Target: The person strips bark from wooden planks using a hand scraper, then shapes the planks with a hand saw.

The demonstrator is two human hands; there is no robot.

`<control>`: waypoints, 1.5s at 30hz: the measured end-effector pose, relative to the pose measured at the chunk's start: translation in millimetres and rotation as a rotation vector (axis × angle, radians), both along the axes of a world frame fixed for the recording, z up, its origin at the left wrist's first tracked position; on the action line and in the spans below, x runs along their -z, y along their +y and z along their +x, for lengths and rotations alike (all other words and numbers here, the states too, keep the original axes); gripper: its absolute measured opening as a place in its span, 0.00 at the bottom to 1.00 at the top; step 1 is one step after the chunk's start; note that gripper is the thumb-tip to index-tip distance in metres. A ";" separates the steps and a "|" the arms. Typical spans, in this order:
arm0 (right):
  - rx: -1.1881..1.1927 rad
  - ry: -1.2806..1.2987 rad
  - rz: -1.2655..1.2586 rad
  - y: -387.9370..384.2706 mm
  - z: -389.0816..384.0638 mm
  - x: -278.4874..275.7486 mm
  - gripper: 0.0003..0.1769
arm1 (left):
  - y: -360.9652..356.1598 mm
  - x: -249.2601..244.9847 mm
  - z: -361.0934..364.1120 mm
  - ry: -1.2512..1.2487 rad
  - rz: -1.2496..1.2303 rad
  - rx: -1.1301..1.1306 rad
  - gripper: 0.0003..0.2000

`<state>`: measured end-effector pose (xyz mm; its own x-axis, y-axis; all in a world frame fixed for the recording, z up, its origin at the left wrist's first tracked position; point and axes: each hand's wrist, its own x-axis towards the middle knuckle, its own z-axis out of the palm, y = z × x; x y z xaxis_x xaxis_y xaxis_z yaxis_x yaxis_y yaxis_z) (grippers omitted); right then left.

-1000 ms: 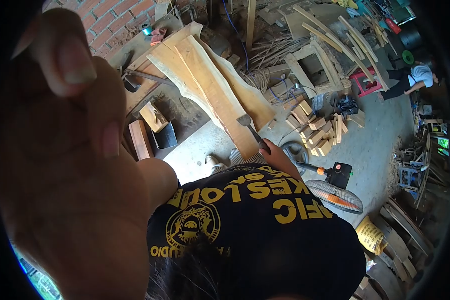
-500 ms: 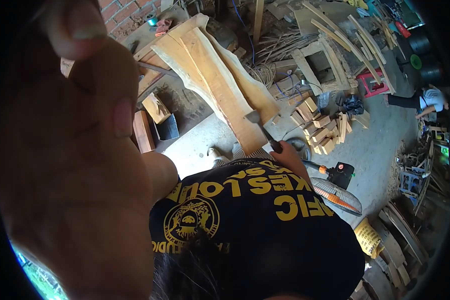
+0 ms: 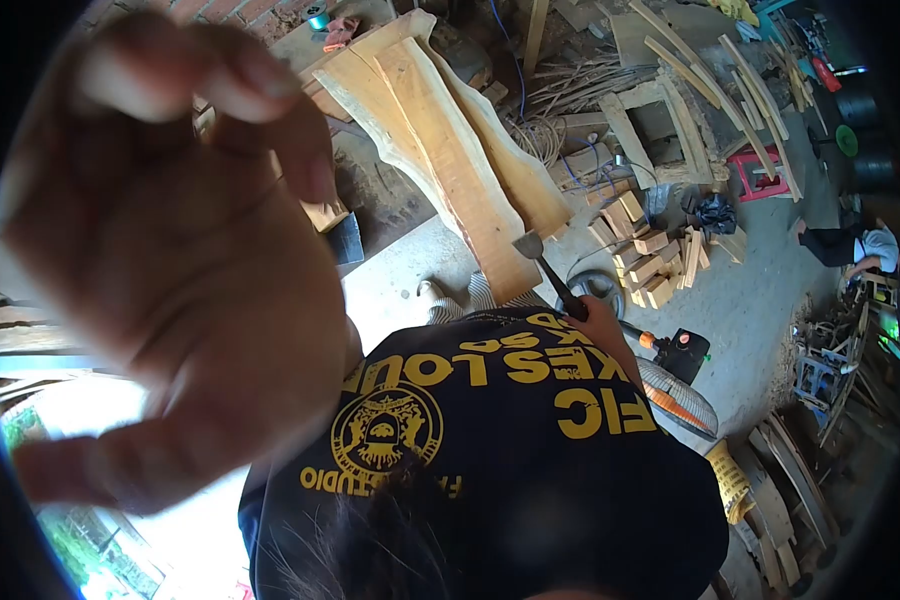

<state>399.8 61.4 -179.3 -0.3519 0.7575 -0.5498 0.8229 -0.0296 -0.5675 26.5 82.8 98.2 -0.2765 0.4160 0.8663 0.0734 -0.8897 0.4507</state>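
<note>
My left hand [image 3: 195, 260] is raised close to the camera on the left, palm towards me. Its fingers are bent but apart, the thumb stands away from them, and nothing is in it. My right hand [image 3: 602, 325] is wrapped round the dark handle of a chisel [image 3: 528, 245] with a broad, flat metal blade. The blade is raised near the close end of a long wooden slab [image 3: 460, 180] with a pale natural edge. A second slab [image 3: 530, 185] lies beside and partly under it. My left hand hides part of a wooden block [image 3: 325, 214].
A pile of cut wood blocks [image 3: 650, 245] lies right of the slabs. A fan [image 3: 675, 398] stands near my right arm. Wood strips [image 3: 750, 90] and a red stool [image 3: 755, 175] are farther off. Another person [image 3: 870, 245] is at the far right.
My left hand has turned and opened out, its thumb now spread away from the fingers. My right hand and the chisel have shifted slightly right in the view, along with the scene.
</note>
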 end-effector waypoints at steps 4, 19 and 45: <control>0.034 -0.027 0.093 10.5 -17.7 18.4 0.23 | 41.7 129.4 -28.3 0.332 -0.359 -0.804 0.17; -0.009 -0.039 0.063 28.4 -79.7 73.7 0.20 | 25.1 418.2 25.7 0.986 -1.487 -0.661 0.41; 0.023 0.005 0.128 17.7 -47.7 89.2 0.17 | 23.9 426.6 22.4 0.985 -1.366 -0.702 0.40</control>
